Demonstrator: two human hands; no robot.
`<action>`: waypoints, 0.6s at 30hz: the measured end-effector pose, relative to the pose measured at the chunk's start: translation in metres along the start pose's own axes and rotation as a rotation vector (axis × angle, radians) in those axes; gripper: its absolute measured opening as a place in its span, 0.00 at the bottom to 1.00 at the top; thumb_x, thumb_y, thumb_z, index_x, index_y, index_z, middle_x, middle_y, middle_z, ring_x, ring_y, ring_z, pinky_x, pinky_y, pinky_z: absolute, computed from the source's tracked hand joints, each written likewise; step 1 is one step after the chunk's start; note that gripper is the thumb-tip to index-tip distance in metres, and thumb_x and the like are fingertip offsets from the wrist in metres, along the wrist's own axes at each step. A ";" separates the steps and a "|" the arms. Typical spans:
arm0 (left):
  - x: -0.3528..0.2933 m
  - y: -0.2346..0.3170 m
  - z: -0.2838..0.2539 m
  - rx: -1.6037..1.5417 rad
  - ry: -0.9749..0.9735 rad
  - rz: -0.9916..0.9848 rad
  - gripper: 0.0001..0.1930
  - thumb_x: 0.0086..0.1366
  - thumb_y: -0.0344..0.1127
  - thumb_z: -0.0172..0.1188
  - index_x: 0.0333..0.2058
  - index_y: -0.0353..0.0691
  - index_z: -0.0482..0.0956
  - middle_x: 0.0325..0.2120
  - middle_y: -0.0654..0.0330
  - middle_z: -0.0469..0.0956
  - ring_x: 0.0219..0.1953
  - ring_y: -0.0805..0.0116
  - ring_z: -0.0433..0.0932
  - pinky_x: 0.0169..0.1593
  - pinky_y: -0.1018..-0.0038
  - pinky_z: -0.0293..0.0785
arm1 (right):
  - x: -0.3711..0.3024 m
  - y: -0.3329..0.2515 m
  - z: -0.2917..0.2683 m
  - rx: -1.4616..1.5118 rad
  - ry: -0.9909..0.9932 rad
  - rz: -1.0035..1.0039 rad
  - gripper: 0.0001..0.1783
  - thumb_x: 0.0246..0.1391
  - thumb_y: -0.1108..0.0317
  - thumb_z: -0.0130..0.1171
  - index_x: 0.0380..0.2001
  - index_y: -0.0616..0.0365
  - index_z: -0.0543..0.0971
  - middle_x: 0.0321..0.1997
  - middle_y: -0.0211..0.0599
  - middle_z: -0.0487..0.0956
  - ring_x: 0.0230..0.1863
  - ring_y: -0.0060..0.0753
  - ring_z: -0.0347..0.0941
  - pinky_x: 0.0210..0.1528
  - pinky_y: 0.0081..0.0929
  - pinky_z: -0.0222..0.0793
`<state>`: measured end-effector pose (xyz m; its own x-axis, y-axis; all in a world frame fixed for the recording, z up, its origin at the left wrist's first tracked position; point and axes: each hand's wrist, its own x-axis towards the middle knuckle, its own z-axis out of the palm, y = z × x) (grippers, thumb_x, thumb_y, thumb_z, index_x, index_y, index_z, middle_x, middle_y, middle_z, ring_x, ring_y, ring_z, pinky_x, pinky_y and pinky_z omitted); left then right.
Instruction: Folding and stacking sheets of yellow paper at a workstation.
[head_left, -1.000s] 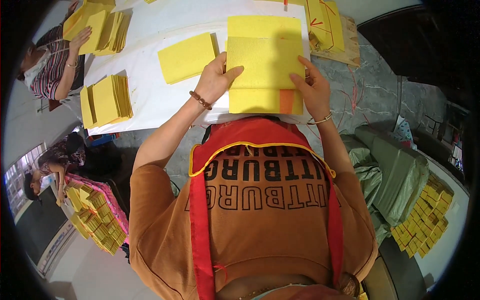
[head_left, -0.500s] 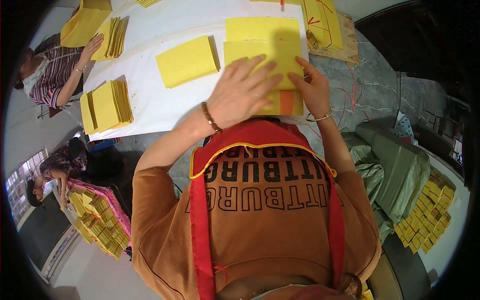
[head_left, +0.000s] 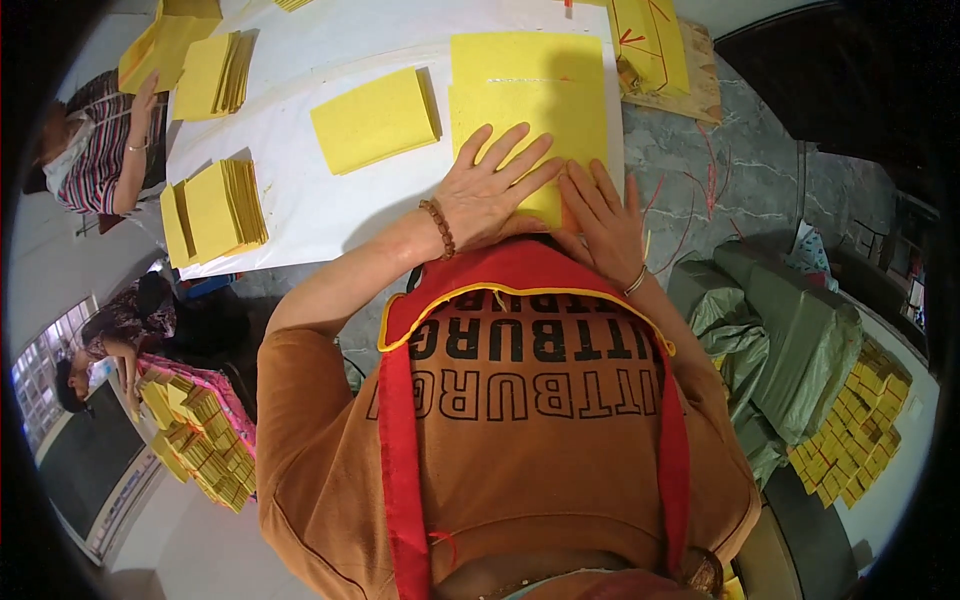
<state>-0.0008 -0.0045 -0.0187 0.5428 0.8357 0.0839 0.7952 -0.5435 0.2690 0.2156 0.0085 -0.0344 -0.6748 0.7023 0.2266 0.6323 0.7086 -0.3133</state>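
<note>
My left hand (head_left: 500, 188) lies flat, fingers spread; my right hand (head_left: 607, 222) is beside it, fingers slightly apart. Both hide the lower yellow paper (head_left: 525, 105) at the white table's (head_left: 330, 45) near edge. Leftward: a yellow packet (head_left: 373, 121), yellow stacks (head_left: 222, 208); rightward, a tied bundle (head_left: 655, 55).

Black-lettered brown sweatshirt (head_left: 530, 460), yellow-edged red apron (head_left: 520, 268), brown beaded bracelet (head_left: 438, 228), slim bangle (head_left: 636, 281)
</note>
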 end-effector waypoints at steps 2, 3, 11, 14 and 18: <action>0.001 -0.002 -0.003 0.006 0.010 0.017 0.34 0.56 0.51 0.55 0.59 0.46 0.58 0.60 0.56 0.55 0.62 0.57 0.51 0.62 0.56 0.45 | -0.003 0.000 -0.001 -0.002 -0.036 0.014 0.29 0.48 0.56 0.55 0.55 0.49 0.67 0.61 0.29 0.62 0.64 0.38 0.53 0.62 0.52 0.40; 0.002 -0.005 -0.003 0.010 0.021 0.030 0.33 0.57 0.50 0.55 0.58 0.44 0.59 0.60 0.55 0.56 0.62 0.56 0.52 0.62 0.57 0.46 | -0.001 0.000 -0.003 0.013 -0.061 0.017 0.29 0.49 0.57 0.54 0.56 0.50 0.66 0.62 0.30 0.61 0.65 0.39 0.51 0.62 0.52 0.39; 0.026 0.010 -0.011 0.089 0.090 -0.053 0.27 0.48 0.30 0.54 0.50 0.32 0.66 0.44 0.55 0.69 0.45 0.61 0.67 0.44 0.67 0.62 | 0.000 0.029 -0.005 0.883 -0.077 0.252 0.26 0.59 0.56 0.44 0.56 0.58 0.63 0.58 0.37 0.67 0.63 0.40 0.56 0.62 0.43 0.48; 0.032 0.007 0.000 0.333 0.184 -0.047 0.25 0.47 0.31 0.54 0.48 0.34 0.69 0.30 0.63 0.69 0.33 0.66 0.67 0.32 0.71 0.62 | 0.008 0.034 -0.008 1.303 0.258 0.422 0.25 0.62 0.56 0.38 0.55 0.63 0.63 0.52 0.42 0.70 0.57 0.40 0.64 0.59 0.36 0.56; 0.016 -0.010 -0.026 0.093 0.313 -0.073 0.24 0.47 0.28 0.53 0.47 0.36 0.70 0.34 0.61 0.72 0.37 0.65 0.69 0.35 0.71 0.64 | 0.007 0.033 -0.010 1.255 0.435 0.567 0.25 0.63 0.57 0.36 0.54 0.65 0.64 0.48 0.41 0.72 0.51 0.38 0.69 0.55 0.34 0.60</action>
<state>-0.0072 0.0157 0.0052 0.3852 0.8488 0.3621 0.8581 -0.4739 0.1979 0.2352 0.0379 -0.0341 -0.1397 0.9901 -0.0145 -0.1288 -0.0327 -0.9911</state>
